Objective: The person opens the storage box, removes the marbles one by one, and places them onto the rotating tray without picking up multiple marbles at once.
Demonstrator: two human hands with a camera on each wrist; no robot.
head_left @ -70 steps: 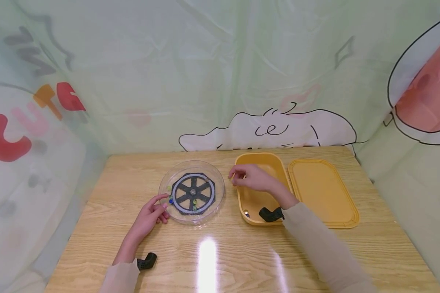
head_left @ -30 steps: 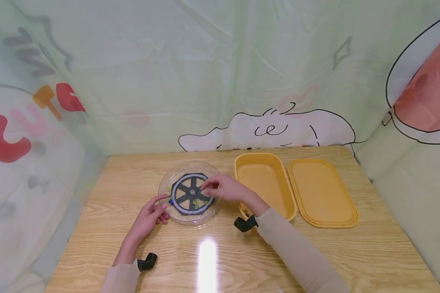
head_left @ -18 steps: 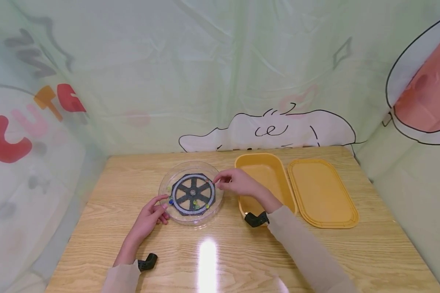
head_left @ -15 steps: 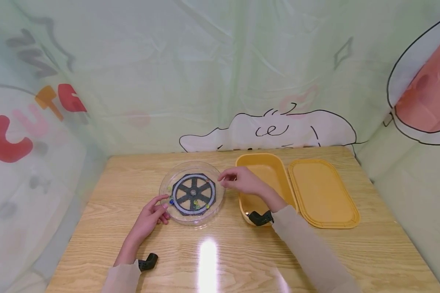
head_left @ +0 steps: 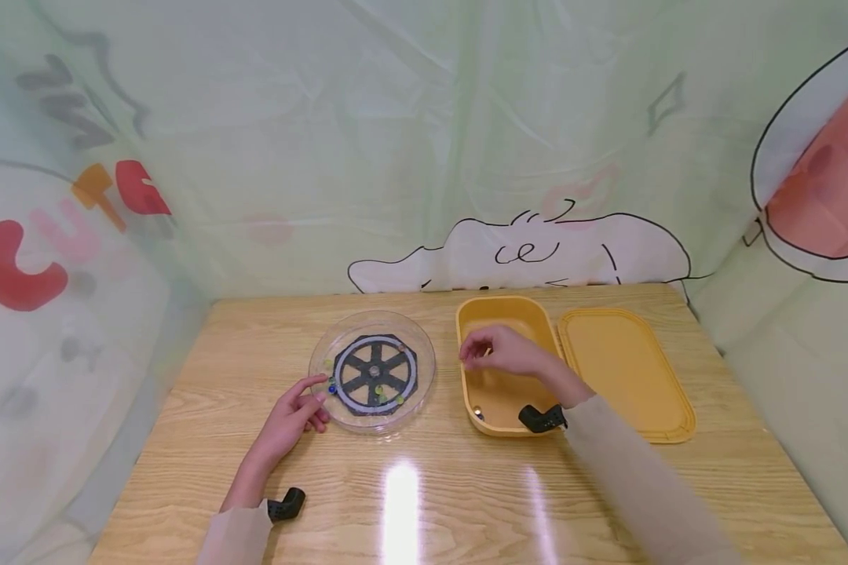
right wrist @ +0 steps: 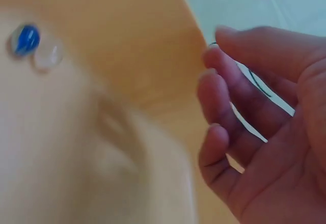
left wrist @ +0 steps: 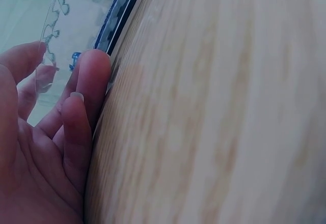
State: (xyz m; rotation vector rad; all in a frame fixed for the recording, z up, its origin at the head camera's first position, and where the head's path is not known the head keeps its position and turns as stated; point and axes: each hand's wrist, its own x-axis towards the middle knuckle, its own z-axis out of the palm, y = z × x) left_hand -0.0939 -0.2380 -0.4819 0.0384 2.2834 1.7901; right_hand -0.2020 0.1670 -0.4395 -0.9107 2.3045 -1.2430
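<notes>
My left hand [head_left: 293, 412] rests at the left rim of a clear round dish [head_left: 424, 345], its fingers loosely bent and touching the side. Inside that dish I see several small glass marbles: a blue one [head_left: 333, 389] by my left fingertips and a yellow-green one [head_left: 400, 399] at the lower right. A black spoked wheel with a pale ring [head_left: 375, 370] shows within the dish's outline. My right hand [head_left: 505, 350] hovers over the yellow box [head_left: 558, 377], fingers loosely curled and nothing between them. A blue-and-white marble [right wrist: 25, 39] and a pale marble [right wrist: 48, 55] lie together in the box's near-left corner.
A flat yellow lid [head_left: 625, 377] lies right of the box, close along its side. Everything stands on a wood-grain table [head_left: 325, 502]. A printed pale curtain [head_left: 396, 157] hangs behind and at both sides. Each wrist wears a black camera [head_left: 286, 504].
My right hand reached over the dish and let go of a yellow-green marble there, then drew back rightward over the box. My left hand has stayed at the dish rim.
</notes>
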